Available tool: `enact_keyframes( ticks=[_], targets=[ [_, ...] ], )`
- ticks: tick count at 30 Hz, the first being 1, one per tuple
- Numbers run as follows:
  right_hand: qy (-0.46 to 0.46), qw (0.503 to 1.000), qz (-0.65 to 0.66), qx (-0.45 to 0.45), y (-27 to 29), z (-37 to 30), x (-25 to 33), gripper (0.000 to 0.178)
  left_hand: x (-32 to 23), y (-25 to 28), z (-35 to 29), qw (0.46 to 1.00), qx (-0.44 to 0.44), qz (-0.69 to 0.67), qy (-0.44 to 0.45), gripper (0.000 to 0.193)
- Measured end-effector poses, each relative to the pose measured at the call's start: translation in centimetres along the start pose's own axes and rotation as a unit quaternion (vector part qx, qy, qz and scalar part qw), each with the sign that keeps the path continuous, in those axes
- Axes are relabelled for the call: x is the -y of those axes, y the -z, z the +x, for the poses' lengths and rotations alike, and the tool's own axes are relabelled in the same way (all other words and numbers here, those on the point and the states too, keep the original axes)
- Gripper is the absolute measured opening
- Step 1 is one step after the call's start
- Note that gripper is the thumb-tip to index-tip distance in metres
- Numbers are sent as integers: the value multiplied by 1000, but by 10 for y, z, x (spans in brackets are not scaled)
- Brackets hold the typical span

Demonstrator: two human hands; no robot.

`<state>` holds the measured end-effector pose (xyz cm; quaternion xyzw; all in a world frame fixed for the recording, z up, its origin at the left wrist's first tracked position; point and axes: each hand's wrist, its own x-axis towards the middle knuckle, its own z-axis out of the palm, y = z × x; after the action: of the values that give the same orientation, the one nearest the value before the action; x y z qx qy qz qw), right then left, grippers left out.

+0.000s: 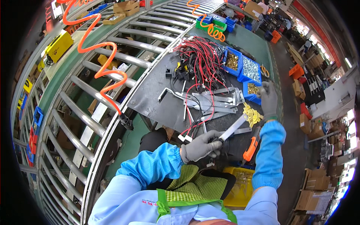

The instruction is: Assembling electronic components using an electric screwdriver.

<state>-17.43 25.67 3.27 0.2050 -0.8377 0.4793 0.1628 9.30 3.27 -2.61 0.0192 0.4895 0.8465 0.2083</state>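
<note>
My left hand (202,146), in a grey glove, is closed around the near end of a flat metal strip (233,128), which points away to the upper right. My right hand (267,98), gloved too, is at the right edge of a small blue bin (248,98) of brass-coloured parts. Its fingers are curled together; whatever may be between them is too small to make out. Beside the strip's far end lies a pile of small yellow pieces (253,117). An orange hand tool (250,150) rests between my forearms. Several more metal strips (213,103) lie on the dark worktop.
Red and black cables (198,56) are heaped at the back of the worktop. Two more blue bins hold brass parts (231,61) and silver parts (250,68). A roller conveyor (84,112) runs along the left, under a coiled orange hose (98,48). A yellow crate (240,187) stands below.
</note>
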Motion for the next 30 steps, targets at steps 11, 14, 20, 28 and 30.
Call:
enact_keyframes(
  ticks=[11, 14, 20, 28, 30],
  targets=[
    [52, 996, -68, -4, 9, -203, 136, 33, 9, 7, 0, 998, 7, 48, -48, 39],
    [20, 995, -25, 98, -3, -231, 146, 35, 11, 4, -1, 997, 21, 33, -60, 41],
    [27, 991, -38, 122, -19, -237, 149, 32, 6, -8, -11, 957, 35, 232, -173, 39],
    [-79, 993, -82, 5, -21, -241, 157, 59, 16, -2, -11, 868, -16, 361, -341, 46],
    [-124, 992, -9, -8, -25, -246, 148, 73, 20, 0, -10, 878, 9, 333, -344, 48]
  ],
)
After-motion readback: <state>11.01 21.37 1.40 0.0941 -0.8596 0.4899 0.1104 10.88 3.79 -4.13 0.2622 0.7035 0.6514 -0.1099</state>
